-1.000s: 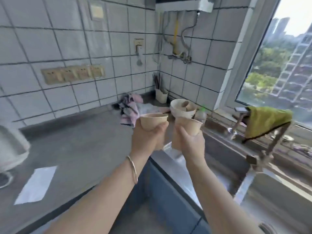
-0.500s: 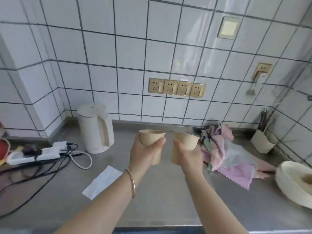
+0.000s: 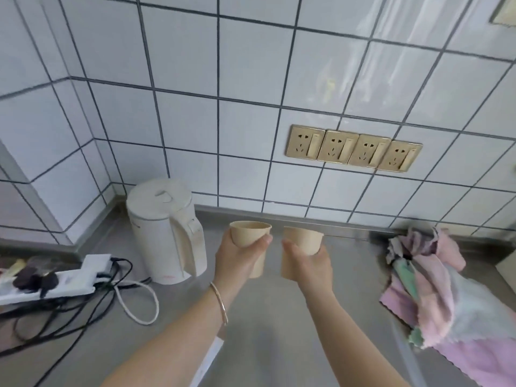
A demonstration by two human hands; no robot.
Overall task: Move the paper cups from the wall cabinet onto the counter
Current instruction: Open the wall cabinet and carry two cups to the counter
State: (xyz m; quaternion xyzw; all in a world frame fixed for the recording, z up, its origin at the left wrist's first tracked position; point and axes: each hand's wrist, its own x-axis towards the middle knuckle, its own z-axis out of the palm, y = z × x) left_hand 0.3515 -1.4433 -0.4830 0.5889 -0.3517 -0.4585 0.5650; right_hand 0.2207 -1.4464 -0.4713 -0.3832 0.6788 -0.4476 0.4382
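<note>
Each bare hand is wrapped around a tan paper cup: the left hand (image 3: 240, 254) holds the left cup (image 3: 250, 236), the right hand (image 3: 308, 261) the right cup (image 3: 300, 243), both upright above the grey steel counter (image 3: 279, 331). A white electric kettle (image 3: 164, 230) stands just left, a heap of pink and grey cloths (image 3: 446, 297) right, below four gold wall sockets (image 3: 353, 148).

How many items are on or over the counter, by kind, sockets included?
Paper cups: 2, one in the left hand, one in the right hand
Kettle: 1
Power strip: 1
Cloth pile: 1
Wall sockets: 4
Paper slip: 1
Total: 10
</note>
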